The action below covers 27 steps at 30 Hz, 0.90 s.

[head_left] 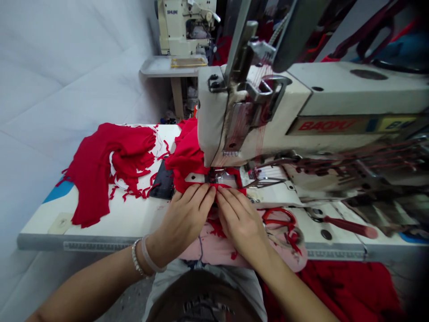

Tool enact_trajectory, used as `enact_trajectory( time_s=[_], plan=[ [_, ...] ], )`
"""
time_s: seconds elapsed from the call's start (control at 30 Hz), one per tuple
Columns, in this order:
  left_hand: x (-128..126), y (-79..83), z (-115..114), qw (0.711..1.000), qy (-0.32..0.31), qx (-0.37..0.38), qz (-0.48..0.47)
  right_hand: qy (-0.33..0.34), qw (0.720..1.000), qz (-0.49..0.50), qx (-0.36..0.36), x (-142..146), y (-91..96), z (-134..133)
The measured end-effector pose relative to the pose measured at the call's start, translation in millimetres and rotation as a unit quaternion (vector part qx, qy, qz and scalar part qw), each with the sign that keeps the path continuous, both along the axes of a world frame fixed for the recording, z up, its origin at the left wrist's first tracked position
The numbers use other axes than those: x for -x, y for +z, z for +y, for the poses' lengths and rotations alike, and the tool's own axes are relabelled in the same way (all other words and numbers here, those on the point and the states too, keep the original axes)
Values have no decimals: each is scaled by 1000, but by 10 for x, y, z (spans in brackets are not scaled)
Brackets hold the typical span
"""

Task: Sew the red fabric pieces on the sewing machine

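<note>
Under the head of a sewing machine (214, 107) marked BAOYU, a piece of red fabric (187, 154) runs past the presser foot (216, 175) and bunches up behind and left of it. My left hand (191, 208) and my right hand (241, 219) lie side by side on the near edge of this fabric, fingertips close in front of the foot. The fingers of both hands are bent down and pressed together on the cloth, their thumbs hidden. Red threads (259, 134) run down the machine's front.
More red fabric (97, 165) with cut scraps covers the white table (134, 219) at left, beside a dark flat object (162, 179). Red-handled scissors (279, 217) and a red-handled tool (350, 226) lie at right. Another sewing machine (182, 31) stands behind; red cloth (355, 286) hangs below.
</note>
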<state>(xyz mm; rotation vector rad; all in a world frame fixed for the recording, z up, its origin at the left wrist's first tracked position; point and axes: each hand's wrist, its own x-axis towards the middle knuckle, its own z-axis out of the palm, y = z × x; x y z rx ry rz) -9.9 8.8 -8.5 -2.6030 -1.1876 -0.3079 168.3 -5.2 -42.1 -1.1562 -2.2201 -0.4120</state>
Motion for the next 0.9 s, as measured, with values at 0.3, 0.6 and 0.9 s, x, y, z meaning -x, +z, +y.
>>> enact_trajectory(
  time_s=[0.3,0.6,0.9],
  plan=[
    [29,-3,24,1000,-15,7,-11,12,1000,-9,11,-26,51,8],
    [29,7,19,1000,-11,-8,-18,-7,999,28,30,15,64,26],
    [-10,7,59,1000,17,-13,-15,-17,999,29,31,69,64,91]
  ],
)
